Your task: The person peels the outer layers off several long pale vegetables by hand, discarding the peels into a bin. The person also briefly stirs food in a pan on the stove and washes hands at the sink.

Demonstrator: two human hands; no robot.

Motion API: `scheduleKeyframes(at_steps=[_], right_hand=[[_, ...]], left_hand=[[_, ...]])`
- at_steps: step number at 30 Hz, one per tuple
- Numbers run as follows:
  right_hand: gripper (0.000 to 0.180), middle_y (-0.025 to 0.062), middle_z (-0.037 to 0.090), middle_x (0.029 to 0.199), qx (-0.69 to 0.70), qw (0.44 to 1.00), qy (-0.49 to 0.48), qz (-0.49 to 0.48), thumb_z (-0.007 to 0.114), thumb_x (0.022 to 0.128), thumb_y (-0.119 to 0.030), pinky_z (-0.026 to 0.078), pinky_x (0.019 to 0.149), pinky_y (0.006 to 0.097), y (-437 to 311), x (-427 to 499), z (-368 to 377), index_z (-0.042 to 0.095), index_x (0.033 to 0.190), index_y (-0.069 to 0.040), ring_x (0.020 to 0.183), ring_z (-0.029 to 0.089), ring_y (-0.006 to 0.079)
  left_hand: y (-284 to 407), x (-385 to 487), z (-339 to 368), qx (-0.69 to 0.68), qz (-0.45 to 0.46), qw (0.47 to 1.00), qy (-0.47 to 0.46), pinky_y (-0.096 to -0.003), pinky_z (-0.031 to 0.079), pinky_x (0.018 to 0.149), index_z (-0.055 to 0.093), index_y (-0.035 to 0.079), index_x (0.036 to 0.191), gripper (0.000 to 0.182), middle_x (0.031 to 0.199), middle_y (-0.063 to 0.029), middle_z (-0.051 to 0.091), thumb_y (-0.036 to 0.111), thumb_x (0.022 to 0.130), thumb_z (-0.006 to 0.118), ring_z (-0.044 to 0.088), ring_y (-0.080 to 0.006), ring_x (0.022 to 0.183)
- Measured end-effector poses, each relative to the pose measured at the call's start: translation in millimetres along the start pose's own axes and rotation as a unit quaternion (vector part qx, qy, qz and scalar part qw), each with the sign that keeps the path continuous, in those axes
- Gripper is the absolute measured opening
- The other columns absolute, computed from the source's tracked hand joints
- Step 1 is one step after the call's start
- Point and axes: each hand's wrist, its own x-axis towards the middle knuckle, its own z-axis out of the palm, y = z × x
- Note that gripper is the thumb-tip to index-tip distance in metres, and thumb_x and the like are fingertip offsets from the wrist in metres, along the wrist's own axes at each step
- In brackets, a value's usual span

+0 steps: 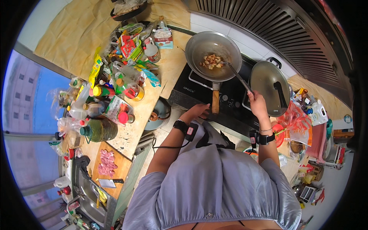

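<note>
My right hand (257,105) grips the handle of a metal cooking utensil (240,77), whose far end rests in the wok among browned chunks of food (212,61). The grey metal wok (194,61) stands on the left burner of a black gas stove (184,86), its wooden handle (215,100) pointing towards me. Just left of that handle is my left hand (199,110), fingers extended; whether they touch the handle is unclear, and they hold nothing visible. A metal lid (266,86) with a black knob and handle lies over the stove's right side.
Bottles, seasoning bags and jars crowd the left counter (149,110). Farther down it, a cutting board (120,164) bears sliced raw meat (107,163) and a cleaver (107,183), beside a steel sink (90,198). Red plastic bags (296,116) lie at the right. A range hood (258,26) overhangs the stove.
</note>
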Motion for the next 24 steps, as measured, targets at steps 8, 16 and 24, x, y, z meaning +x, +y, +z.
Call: scheduleKeyframes(at_steps=[8,16,24], right_hand=[[0.041,0.0266,0.068,0.094,0.031,0.998,0.041,-0.029,0.051,0.1,-0.038,0.05,0.078,0.0518,24.6,25.0,71.9,0.059,0.114,0.0,0.09,0.064,0.0462],[0.035,0.0233,0.065,0.086,0.092,0.993,0.034,-0.063,0.053,0.101,-0.036,0.05,0.073,0.046,57.6,34.4,125.2,0.057,0.107,-0.002,0.082,0.064,0.0422],[0.036,0.0163,0.065,0.08,0.112,0.993,-0.009,-0.023,0.054,0.1,-0.037,0.05,0.074,0.0404,67.8,39.8,125.4,0.062,0.106,-0.002,0.075,0.064,0.0328]], left_hand=[[-165.9,-3.1,-54.1,0.331,-0.02,0.942,0.052,-0.0437,0.05,0.085,0.065,0.002,0.118,0.062,0.115,-0.0183,0.069,0.057,0.096,0.045,0.067,-0.0325,0.103],[-354.9,-125.0,-43.1,0.166,-0.327,0.901,0.234,-0.0445,0.044,0.102,0.065,-0.001,0.12,0.064,0.126,-0.026,0.061,0.055,0.092,0.052,0.056,-0.037,0.124],[-458.1,-224.7,49.2,-0.168,-0.336,0.857,0.353,-0.0387,0.046,0.057,0.069,0.005,0.08,0.028,0.072,-0.005,0.063,0.032,0.087,0.068,0.057,-0.0187,0.063]])
